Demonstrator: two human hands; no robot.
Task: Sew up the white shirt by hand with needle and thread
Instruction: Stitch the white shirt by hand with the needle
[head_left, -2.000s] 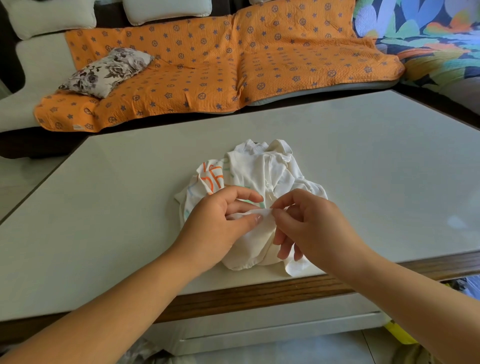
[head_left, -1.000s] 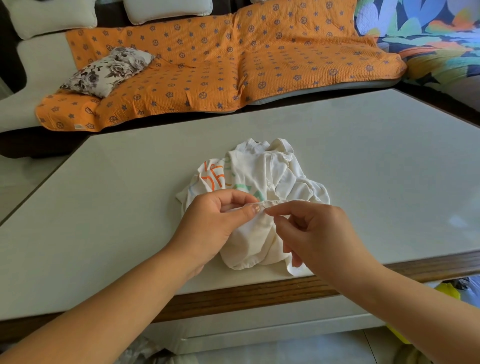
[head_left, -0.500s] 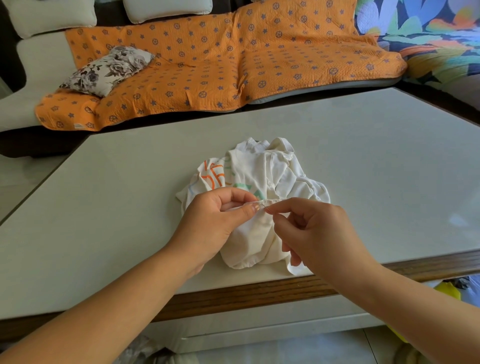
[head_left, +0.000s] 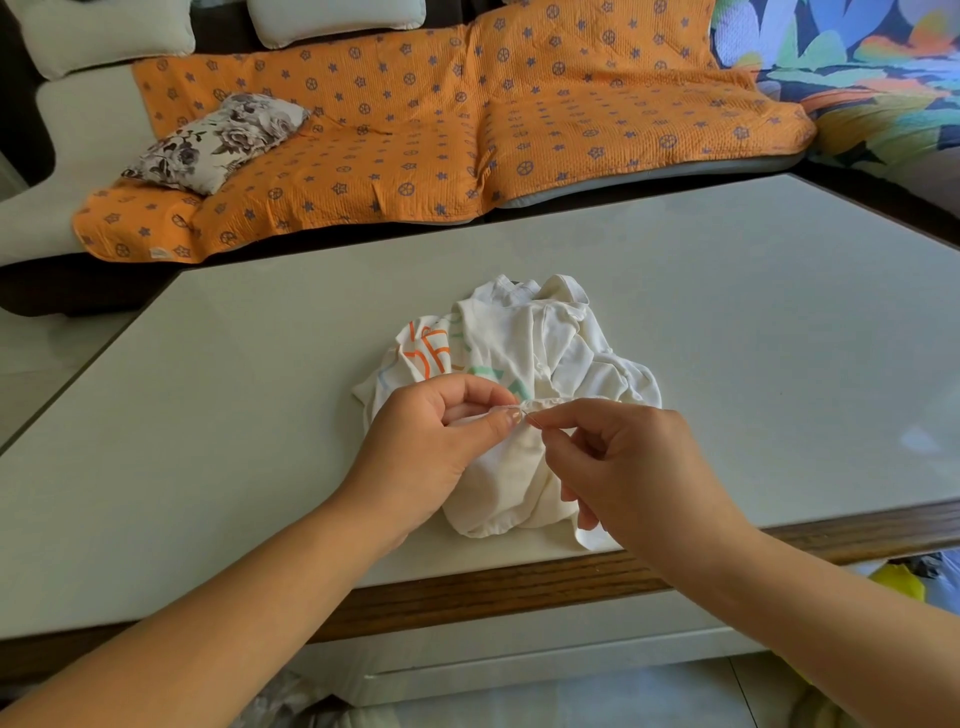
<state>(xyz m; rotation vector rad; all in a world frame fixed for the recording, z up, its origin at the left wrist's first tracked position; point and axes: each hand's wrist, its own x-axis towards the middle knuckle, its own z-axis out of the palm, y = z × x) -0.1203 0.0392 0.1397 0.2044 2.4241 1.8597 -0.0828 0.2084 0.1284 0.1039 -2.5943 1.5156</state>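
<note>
The white shirt (head_left: 535, 353), with an orange and green print, lies bunched near the front edge of the pale table (head_left: 208, 415). My left hand (head_left: 431, 447) pinches a raised fold of the shirt between thumb and forefinger. My right hand (head_left: 623, 467) is just to its right, thumb and forefinger pinched together at the same fold on a thin needle (head_left: 530, 418) that barely shows. The thread is too fine to see.
A sofa with an orange star-patterned cover (head_left: 441, 124) and a floral cushion (head_left: 218, 140) runs behind the table. A colourful leaf-print throw (head_left: 857, 67) lies at the back right. The table's wooden front edge (head_left: 519, 587) is right below my wrists.
The fold of shirt was lifted slightly and gathered; my right hand shifted from gripping the fabric to a fine pinch at the fold. Over the last half second almost nothing moved.
</note>
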